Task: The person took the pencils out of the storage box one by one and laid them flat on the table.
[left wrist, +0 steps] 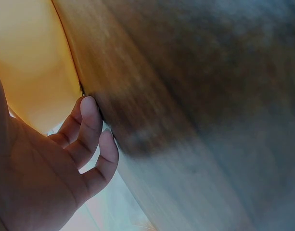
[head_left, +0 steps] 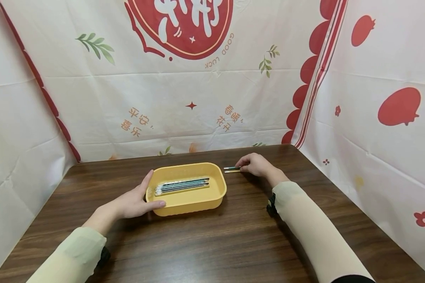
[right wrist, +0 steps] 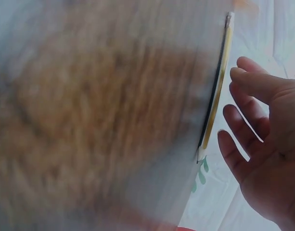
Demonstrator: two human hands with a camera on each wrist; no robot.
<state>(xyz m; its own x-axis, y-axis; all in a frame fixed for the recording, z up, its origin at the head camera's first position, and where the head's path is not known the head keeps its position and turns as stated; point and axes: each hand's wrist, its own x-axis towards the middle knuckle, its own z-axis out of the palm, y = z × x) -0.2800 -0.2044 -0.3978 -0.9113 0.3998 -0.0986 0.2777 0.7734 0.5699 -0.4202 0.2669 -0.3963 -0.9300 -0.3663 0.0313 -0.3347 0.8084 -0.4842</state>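
Note:
A yellow plastic box [head_left: 189, 207] stands on the table, several pencils [head_left: 182, 186] lying side by side inside. My left hand [head_left: 132, 201] holds the box's left end, its thumb at the near rim and a finger along the left side. In the left wrist view, bent fingers [left wrist: 89, 126] lie against the box's outer wall. Two pencils [head_left: 231, 171] lie on the table right of the box, one with a yellow barrel. Above their right ends is my right hand [head_left: 255, 164]. In the right wrist view, its loosely bent fingers [right wrist: 236, 120] are beside the yellow pencil [right wrist: 217, 101], with a gap between.
The dark wood table [head_left: 205, 243] fills the lower view. A white printed cloth [head_left: 184, 94] hangs behind it and along both sides. The table's back edge is close behind the box and the loose pencils.

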